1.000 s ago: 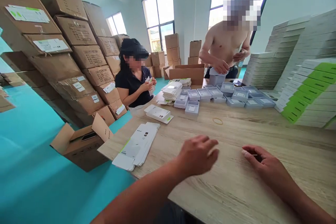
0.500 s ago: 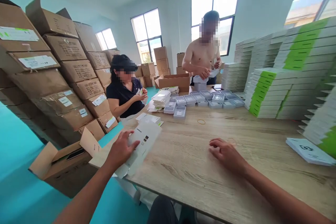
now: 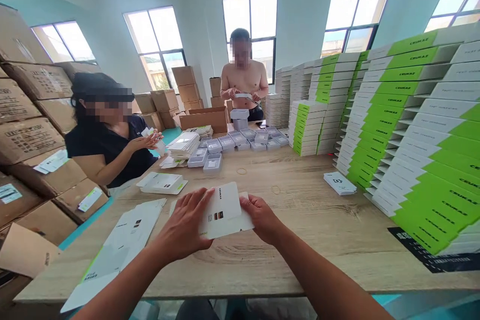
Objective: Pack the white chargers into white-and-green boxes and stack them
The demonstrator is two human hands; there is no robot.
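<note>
I hold a flat white unfolded carton (image 3: 222, 211) with small black print above the wooden table (image 3: 307, 230). My left hand (image 3: 185, 227) grips its left side with the thumb on top. My right hand (image 3: 262, 217) grips its right edge. A fanned pile of the same flat white cartons (image 3: 120, 240) lies on the table to the left of my left hand.
Tall stacks of white and green boxes (image 3: 423, 140) fill the right side. Grey trays (image 3: 232, 142) and a white stack (image 3: 183, 145) sit at the far end. A seated person (image 3: 108, 135) works at left, a standing person (image 3: 243, 80) at the back. Brown cartons (image 3: 26, 130) line the left wall.
My left hand lifted one flat carton from the pile and brought it to the centre. My right hand left the tabletop and took the carton's right edge. My view turned right.
</note>
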